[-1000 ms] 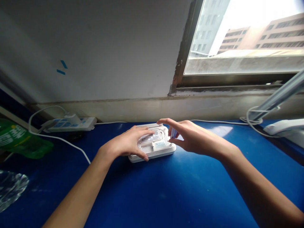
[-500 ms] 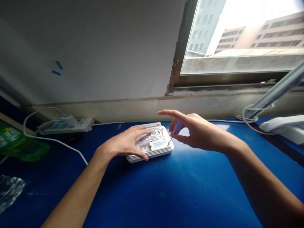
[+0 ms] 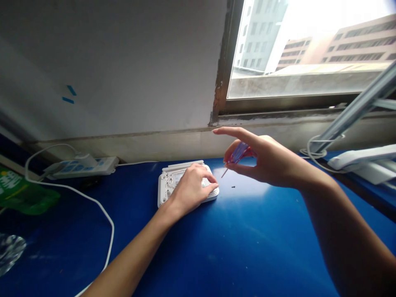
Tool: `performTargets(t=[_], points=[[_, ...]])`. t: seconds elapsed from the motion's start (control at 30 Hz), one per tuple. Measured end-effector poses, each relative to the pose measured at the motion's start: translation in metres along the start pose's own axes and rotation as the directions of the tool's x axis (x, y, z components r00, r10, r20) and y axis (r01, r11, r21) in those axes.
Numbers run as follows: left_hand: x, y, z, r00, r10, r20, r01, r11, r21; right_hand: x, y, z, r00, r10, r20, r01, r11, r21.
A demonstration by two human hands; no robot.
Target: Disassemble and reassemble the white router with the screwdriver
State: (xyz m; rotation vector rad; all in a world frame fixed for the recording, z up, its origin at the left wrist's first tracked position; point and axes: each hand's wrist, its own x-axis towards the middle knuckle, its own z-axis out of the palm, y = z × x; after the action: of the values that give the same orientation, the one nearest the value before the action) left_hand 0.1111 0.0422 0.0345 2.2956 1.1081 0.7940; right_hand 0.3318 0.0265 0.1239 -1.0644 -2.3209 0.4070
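A white router with a vented face and folded antennas along its back edge lies on the blue table. My left hand rests over its right half, hiding much of it. Thumb and fingertips come together near the right corner; whatever is between them, if anything, is too small to make out. Just to the right, my right hand holds a small screwdriver with a clear purple-red handle, index finger stretched out. Its thin shaft points down-left, raised off the router. A small dark screw lies on the table below it.
A white power strip with a plug and a loose white cable is on the left, near a green bottle and clear crumpled plastic. On the right stands a metal lamp-like arm. Wall and window rise behind.
My left hand has slid right across the router, its fingers closing near the right corner. My right hand has lifted the screwdriver up and away from that corner, uncovering the dark screw.
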Motion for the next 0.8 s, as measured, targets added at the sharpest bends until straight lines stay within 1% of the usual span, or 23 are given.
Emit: performTargets(t=[0.1, 0.23, 0.3, 0.4, 0.5, 0.6, 0.8], points=[[0.005, 0.000, 0.009, 0.999, 0.021, 0.043, -0.024, 0.998, 0.057, -0.006, 0.014, -0.009, 0.993, 0.089, 0.078, -0.084, 0.995, -0.055], [0.017, 0.007, 0.027, 0.991, 0.036, 0.132, -0.054, 0.989, 0.139, -0.016, 0.036, -0.022, 0.960, 0.233, 0.151, -0.215, 0.968, -0.128], [0.025, 0.012, 0.036, 0.984, 0.031, 0.174, -0.062, 0.982, 0.178, -0.021, 0.044, -0.028, 0.943, 0.281, 0.179, -0.259, 0.956, -0.136], [0.036, 0.017, 0.045, 0.976, 0.016, 0.216, -0.066, 0.971, 0.229, -0.026, 0.049, -0.038, 0.923, 0.333, 0.191, -0.313, 0.941, -0.129], [0.044, 0.018, 0.051, 0.967, 0.007, 0.253, -0.076, 0.962, 0.262, -0.029, 0.051, -0.044, 0.912, 0.362, 0.192, -0.345, 0.931, -0.117], [0.047, 0.018, 0.054, 0.959, 0.001, 0.282, -0.084, 0.956, 0.280, -0.030, 0.053, -0.045, 0.914, 0.358, 0.189, -0.345, 0.933, -0.101], [0.045, 0.019, 0.055, 0.958, -0.014, 0.287, -0.076, 0.951, 0.301, -0.030, 0.055, -0.044, 0.923, 0.338, 0.185, -0.325, 0.940, -0.099]])
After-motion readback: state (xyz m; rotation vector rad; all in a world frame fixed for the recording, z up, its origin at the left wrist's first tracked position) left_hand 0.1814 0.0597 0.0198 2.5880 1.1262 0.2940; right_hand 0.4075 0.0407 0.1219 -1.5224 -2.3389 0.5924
